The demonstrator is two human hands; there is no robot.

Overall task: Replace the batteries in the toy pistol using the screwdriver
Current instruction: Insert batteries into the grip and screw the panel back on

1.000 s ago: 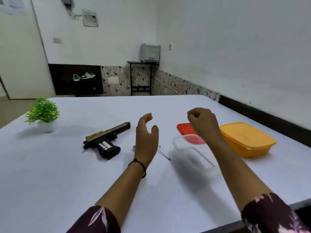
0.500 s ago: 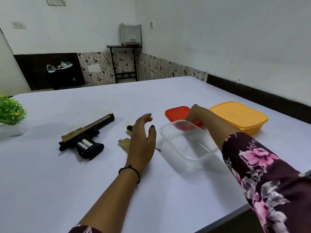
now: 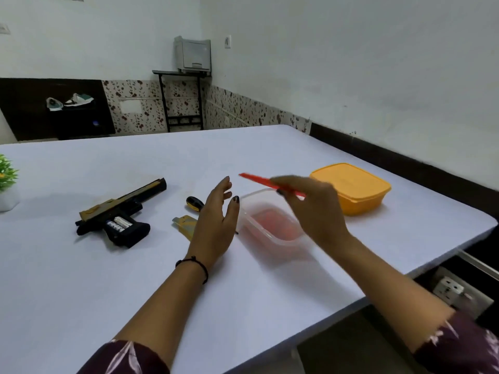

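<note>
Screwdriver (image 3: 195,203) shaft hidden behind left hand (image 3: 216,225)

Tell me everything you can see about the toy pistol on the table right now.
The toy pistol lies flat on its side on the white table, left of both hands, and neither touches it. It looks like plastic: a black body and grip with a tan or gold slide on top. The barrel points away, toward the far right; the grip points toward the near edge. The grip's battery compartment is open, with two silver batteries showing inside. A tan piece that may be its cover lies apart on the table to its right.
</note>
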